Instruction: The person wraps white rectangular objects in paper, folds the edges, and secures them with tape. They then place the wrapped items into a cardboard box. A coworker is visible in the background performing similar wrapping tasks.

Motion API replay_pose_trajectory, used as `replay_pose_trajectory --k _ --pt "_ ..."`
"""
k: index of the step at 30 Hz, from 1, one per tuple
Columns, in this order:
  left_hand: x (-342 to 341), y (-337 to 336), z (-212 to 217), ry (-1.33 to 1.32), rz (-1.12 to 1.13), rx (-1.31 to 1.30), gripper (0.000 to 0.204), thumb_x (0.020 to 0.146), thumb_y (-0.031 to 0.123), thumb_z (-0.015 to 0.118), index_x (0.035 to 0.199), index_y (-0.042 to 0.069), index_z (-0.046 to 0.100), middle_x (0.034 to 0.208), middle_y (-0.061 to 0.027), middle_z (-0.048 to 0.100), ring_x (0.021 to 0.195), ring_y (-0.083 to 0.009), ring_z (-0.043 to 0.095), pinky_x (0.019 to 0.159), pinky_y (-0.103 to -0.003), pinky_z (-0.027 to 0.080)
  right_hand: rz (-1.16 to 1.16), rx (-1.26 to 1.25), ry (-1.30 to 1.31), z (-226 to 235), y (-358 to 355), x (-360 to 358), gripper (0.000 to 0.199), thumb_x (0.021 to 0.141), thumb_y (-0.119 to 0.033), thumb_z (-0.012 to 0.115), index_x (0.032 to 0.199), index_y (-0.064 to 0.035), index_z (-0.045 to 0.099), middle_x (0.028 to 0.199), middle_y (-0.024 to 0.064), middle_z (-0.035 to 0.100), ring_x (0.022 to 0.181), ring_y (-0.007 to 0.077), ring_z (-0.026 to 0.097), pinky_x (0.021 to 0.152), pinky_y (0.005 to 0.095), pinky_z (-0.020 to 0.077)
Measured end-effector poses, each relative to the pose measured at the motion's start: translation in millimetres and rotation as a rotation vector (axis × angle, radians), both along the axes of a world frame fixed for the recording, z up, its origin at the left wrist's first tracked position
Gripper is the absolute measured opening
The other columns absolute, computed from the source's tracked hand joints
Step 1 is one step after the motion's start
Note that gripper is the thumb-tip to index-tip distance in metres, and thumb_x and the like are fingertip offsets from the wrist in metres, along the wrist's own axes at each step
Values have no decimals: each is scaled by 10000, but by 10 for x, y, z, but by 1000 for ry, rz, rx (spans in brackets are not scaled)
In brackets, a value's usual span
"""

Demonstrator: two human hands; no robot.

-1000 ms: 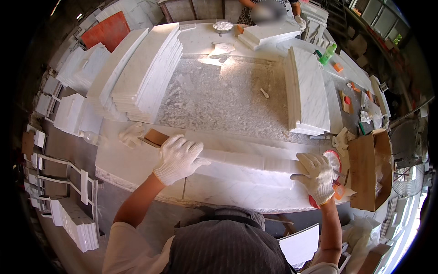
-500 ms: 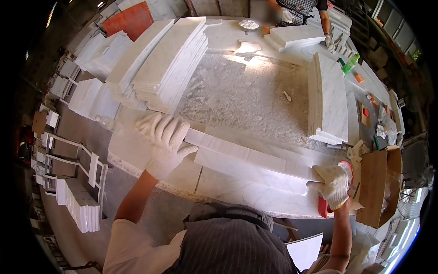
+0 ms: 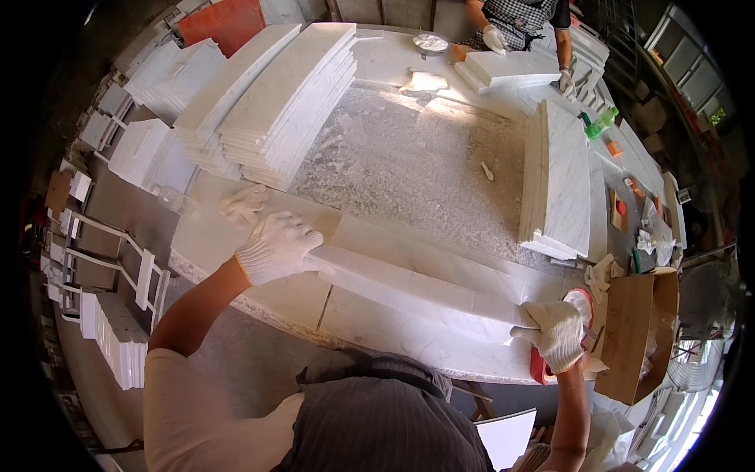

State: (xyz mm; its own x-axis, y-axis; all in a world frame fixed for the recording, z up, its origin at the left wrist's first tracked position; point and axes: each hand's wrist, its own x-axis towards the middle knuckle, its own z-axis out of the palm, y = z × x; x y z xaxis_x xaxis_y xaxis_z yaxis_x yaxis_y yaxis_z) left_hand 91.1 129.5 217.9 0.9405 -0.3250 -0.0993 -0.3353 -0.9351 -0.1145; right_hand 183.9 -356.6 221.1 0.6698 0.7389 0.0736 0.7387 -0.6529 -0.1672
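Both my hands wear white knitted gloves. A long row of white marble blocks (image 3: 409,285), with faint seams across it, lies along the near side of the worktable (image 3: 377,334). At its left end, my left hand (image 3: 281,247) is closed over the end, the thumb along the near side. My right hand (image 3: 557,332) grips the right end, fingers partly hidden. Right beside that hand stands a red-rimmed tray (image 3: 539,366), partly covered by the glove. A loose white glove (image 3: 245,203) lies just beyond my left hand.
Tall marble slab stacks stand far left (image 3: 287,98) and right (image 3: 557,181). A dusty recessed surface (image 3: 409,161) lies between. An open cardboard box (image 3: 629,338) is at the right, a plastic bottle (image 3: 173,198) at the left. Across the table, a co-worker's gloved hand (image 3: 494,39) is near slabs.
My left hand's fingers have gone from spread to bent over the row's end, uncovering the loose glove. My right hand stays at the other end. The whole view has shifted slightly.
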Motion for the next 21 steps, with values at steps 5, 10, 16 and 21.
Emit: replay_pose_trajectory --k 5,10,16,21 --pt "75 -97 132 -110 50 -109 559 708 559 749 1015 99 674 888 -70 682 890 -259 649 851 -387 482 -15 69 -25 65 38 101 548 755 -529 689 1085 -93 652 747 102 616 700 315 618 638 435 465" --pt "200 -175 213 -343 -55 -232 600 713 446 783 1198 125 637 1180 -70 630 1125 -279 566 1005 -422 416 -44 112 -49 212 34 141 576 838 -439 671 1284 -84 592 1138 149 637 1053 354 594 922 470 457" --pt "264 -338 210 -372 -8 -231 555 757 390 765 1251 186 616 1198 -37 587 1176 -253 525 1004 -431 420 -112 171 -278 253 106 150 474 696 -247 797 1118 -92 647 1225 99 612 1173 356 546 1001 487 429" --pt "507 -746 419 -114 24 -87 461 772 345 772 1181 188 628 938 -43 660 931 -231 620 828 -377 495 -28 218 -395 241 245 173 362 645 -149 805 924 -73 587 1107 87 627 1089 346 575 956 491 455"
